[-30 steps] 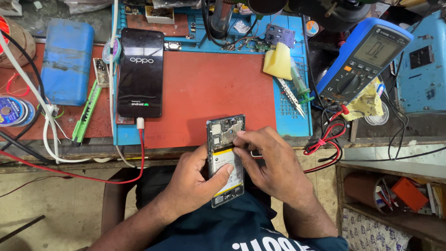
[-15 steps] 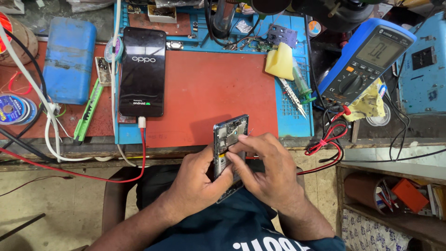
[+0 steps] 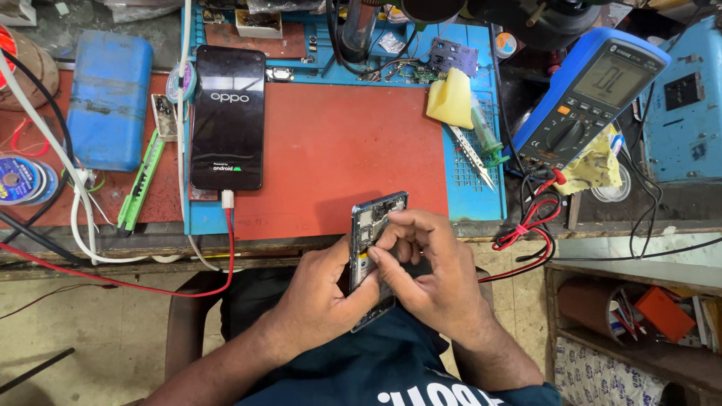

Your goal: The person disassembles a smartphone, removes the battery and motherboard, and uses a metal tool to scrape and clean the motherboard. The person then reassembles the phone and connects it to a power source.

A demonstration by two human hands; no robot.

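An opened phone (image 3: pixel 368 222) with its back cover off and its circuit board showing is held on edge over my lap, just below the bench edge. My left hand (image 3: pixel 320 297) grips its lower half from the left side. My right hand (image 3: pixel 429 278) wraps it from the right, fingertips pressing on the exposed board and battery area. A second black phone (image 3: pixel 227 116) lies screen-up and lit on the red mat (image 3: pixel 338 150), with a red-and-white cable (image 3: pixel 228 225) plugged into its bottom end.
A blue multimeter (image 3: pixel 594 94) with red and black leads (image 3: pixel 530 218) lies at the right. A yellow sponge (image 3: pixel 451 99), tweezers (image 3: pixel 472 154), a green knife (image 3: pixel 143 180), a blue case (image 3: pixel 109 98) and a solder spool (image 3: pixel 19 179) lie around the mat.
The opened phone has been turned from lying flat and facing up to standing on its edge. My right hand has closed further over it. The bench items have not moved.
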